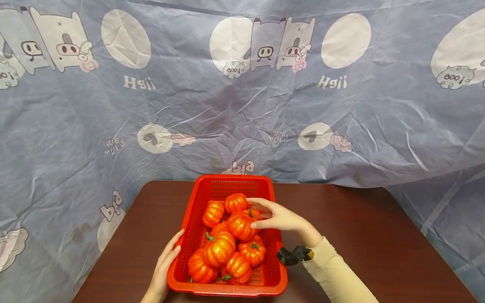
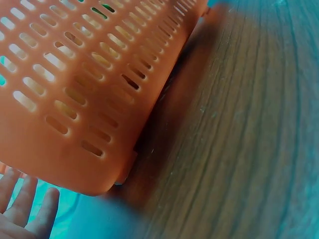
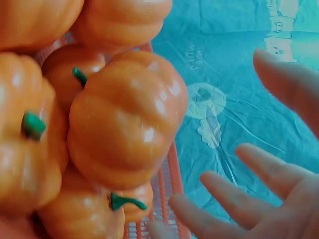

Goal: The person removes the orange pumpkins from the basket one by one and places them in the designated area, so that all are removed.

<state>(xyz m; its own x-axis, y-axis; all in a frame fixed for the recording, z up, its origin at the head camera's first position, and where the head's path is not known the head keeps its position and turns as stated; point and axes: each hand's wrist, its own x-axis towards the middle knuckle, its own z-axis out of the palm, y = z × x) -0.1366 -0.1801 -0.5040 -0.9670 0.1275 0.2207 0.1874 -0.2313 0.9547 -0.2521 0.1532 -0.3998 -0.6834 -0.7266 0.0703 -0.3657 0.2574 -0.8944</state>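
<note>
A red plastic basket [image 1: 279, 284] with slotted walls holds several small, glossy orange pumpkins [image 1: 219, 249] with green stems. At its left side is my left hand [image 1: 163, 267], with extended fingertips right at the rim. The left wrist view shows those fingers [image 2: 22, 201] beside the basket's lower corner. My right hand [image 1: 281, 216] reaches over the right rim, thumb and fingers apart, overlapping the upper pumpkins in the head view. In the right wrist view its fingers [image 3: 234, 199] are spread, with a gap between them and the nearest pumpkin [image 3: 127, 119].
The basket stands on a dark brown wooden table [image 1: 341, 235]. Behind the table hangs a wrinkled grey-blue cloth [image 1: 235, 113] printed with cartoon figures. A black strap device [image 1: 293, 255] sits on the right wrist, near the basket's right rim.
</note>
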